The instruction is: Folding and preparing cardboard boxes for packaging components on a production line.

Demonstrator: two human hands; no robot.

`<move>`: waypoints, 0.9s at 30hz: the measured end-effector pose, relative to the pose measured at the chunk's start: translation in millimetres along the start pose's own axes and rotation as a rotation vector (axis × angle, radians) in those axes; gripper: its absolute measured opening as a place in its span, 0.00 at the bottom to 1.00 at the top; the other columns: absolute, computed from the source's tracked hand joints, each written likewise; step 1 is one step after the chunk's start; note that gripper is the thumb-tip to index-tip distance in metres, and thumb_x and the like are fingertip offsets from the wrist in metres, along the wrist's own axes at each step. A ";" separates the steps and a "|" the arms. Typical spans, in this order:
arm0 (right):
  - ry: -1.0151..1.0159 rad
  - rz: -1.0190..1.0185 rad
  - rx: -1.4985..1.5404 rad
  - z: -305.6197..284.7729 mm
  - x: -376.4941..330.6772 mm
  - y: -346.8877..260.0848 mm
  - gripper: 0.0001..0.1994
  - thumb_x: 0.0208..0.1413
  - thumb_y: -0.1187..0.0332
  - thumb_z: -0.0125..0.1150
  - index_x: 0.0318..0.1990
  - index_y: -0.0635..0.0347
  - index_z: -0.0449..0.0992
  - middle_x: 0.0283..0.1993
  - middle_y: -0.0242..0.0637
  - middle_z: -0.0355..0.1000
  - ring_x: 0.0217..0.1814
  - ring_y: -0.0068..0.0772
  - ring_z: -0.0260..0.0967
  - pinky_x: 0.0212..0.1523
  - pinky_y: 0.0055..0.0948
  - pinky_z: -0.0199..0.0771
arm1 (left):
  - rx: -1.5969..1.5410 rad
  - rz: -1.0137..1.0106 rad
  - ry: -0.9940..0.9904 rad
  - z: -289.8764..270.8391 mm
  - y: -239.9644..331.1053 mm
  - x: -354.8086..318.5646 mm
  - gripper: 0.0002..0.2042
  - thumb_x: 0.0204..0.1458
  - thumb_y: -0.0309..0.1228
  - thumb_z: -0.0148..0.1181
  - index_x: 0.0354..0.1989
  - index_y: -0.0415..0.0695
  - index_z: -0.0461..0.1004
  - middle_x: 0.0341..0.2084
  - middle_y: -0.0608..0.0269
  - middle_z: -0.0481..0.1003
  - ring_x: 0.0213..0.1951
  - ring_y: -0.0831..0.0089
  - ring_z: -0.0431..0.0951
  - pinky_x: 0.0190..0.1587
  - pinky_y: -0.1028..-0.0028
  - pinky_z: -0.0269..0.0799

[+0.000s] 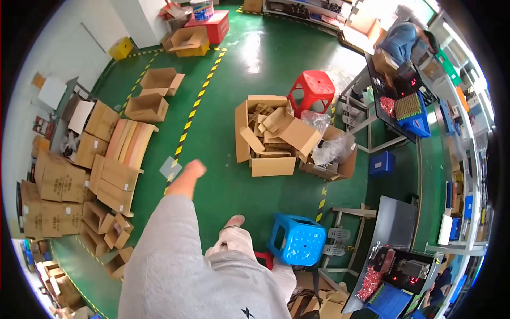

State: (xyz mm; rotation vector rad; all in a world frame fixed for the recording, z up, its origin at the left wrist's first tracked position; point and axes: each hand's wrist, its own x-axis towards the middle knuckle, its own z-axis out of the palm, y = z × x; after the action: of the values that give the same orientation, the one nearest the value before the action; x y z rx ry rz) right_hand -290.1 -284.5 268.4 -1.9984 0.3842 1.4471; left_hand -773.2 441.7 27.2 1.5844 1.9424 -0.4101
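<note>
My left hand [194, 169] reaches out ahead of me over the green floor, at the end of a grey sleeve. It is rounded and small in the view, its fingers are hidden, and nothing shows in it. Beside it, a flat grey square [170, 168] lies on the floor by the yellow-black tape line. My right hand is out of view. Ahead and to the right stands an open carton [273, 166] full of flattened cardboard pieces. Against it sits another carton [345, 166] with clear plastic bags [332, 150] in it.
A blue stool [298, 240] is close to my right leg; a red stool [313, 87] stands beyond the cartons. Stacked boxes [64, 183] line the left side. On the right are work benches [396, 215], a blue bin [382, 163] and a seated person [401, 42].
</note>
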 end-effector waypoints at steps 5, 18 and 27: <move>-0.005 0.015 0.093 64.2 -36.1 -13.0 0.33 0.47 0.72 0.69 0.64 0.55 0.68 0.59 0.40 0.71 0.58 0.44 0.68 0.56 0.42 0.73 | 0.263 -0.135 -0.219 53.2 -173.3 -33.5 0.15 0.53 0.33 0.54 0.46 0.45 0.82 0.49 0.50 0.79 0.52 0.52 0.78 0.52 0.60 0.75; -0.617 -0.183 -0.386 262.1 27.4 -163.8 0.39 0.42 0.68 0.73 0.64 0.69 0.65 0.60 0.39 0.69 0.61 0.37 0.65 0.62 0.37 0.66 | -0.416 -0.033 -0.746 189.8 -199.7 -155.2 0.13 0.54 0.37 0.59 0.39 0.41 0.82 0.28 0.57 0.81 0.29 0.66 0.83 0.32 0.65 0.83; -0.756 0.083 -0.519 332.5 35.1 -193.4 0.43 0.39 0.68 0.74 0.67 0.61 0.63 0.62 0.39 0.68 0.62 0.44 0.66 0.60 0.46 0.69 | -0.689 -0.462 -0.323 202.9 -333.3 -265.1 0.14 0.57 0.37 0.57 0.29 0.37 0.80 0.23 0.56 0.80 0.24 0.66 0.82 0.30 0.67 0.81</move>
State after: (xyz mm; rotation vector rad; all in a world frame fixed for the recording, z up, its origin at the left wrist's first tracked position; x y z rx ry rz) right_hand -414.2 79.5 233.0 -1.6113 -0.2690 2.3856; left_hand -1012.8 37.1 -9.6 0.5965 1.8915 -0.1300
